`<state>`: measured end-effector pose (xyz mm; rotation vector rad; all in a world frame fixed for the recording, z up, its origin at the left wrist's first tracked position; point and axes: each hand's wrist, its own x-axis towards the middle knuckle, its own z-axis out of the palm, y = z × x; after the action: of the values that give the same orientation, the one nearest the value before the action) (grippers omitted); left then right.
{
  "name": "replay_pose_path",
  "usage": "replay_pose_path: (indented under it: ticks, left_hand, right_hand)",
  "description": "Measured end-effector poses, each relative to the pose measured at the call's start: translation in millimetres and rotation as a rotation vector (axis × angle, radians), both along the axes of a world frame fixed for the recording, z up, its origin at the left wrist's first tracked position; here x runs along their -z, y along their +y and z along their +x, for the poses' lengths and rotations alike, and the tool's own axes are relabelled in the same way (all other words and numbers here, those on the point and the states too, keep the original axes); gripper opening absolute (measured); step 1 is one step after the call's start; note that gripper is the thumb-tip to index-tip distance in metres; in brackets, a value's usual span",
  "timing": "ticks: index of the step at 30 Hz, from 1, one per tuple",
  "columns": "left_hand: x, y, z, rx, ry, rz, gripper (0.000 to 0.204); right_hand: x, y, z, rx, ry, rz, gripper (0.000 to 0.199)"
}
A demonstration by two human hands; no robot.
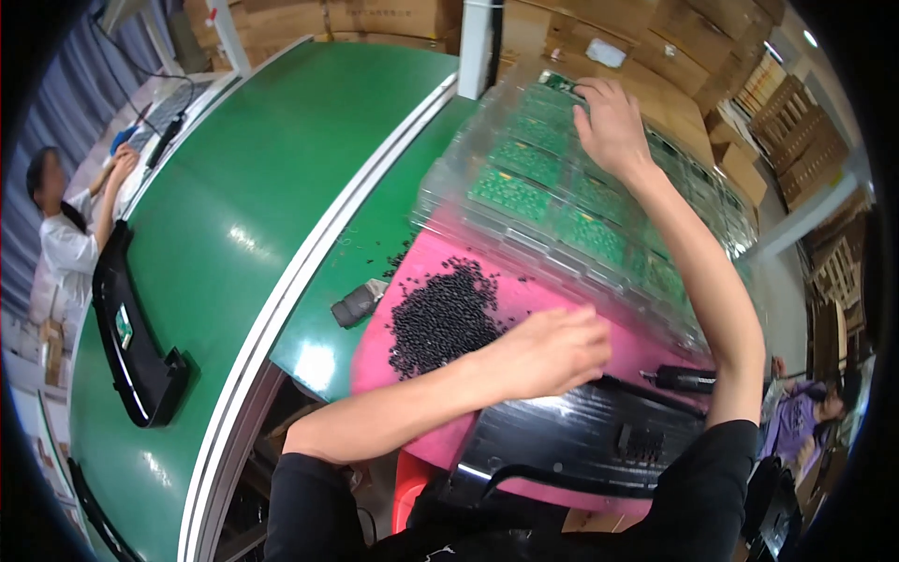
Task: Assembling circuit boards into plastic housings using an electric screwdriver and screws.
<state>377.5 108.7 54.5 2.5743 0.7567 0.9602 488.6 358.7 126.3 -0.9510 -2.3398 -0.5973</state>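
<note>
My right hand (613,126) reaches to the far end of a stack of clear plastic trays (449,183), with its fingers on the end of a green circuit board (554,81). More green circuit boards (510,192) lie in rows in the trays' compartments. My left hand (552,351), slightly blurred, is over the pink mat (375,361) with its fingers curled in; whatever they hold is hidden. Left of it spreads a pile of small black screws (440,323). Close to my body lies a long glossy black plastic housing (562,436), just below my left hand.
A black electric screwdriver (684,378) lies right of my left hand. A dark wrapped lump (356,304) sits beside the screws. Left of a metal rail, a green conveyor (253,187) carries another black housing (136,347). A co-worker (75,220) works beyond it. Cardboard boxes (646,47) stand behind the trays.
</note>
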Motion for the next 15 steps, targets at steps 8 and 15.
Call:
replay_pose_path:
  ticks: [8,15]
  left_hand:
    - [-45.3,-11.7,-13.6,-0.506,-0.378,0.294,0.053]
    - [-75.3,-49.4,18.1,-0.169,-0.405,-0.259,0.029]
  right_hand:
    - [-57.3,-222.7,73.6,-0.434,-0.127,-0.106,0.017]
    - [-67.8,-316.2,144.6,-0.152,-0.081,-0.06,0.059]
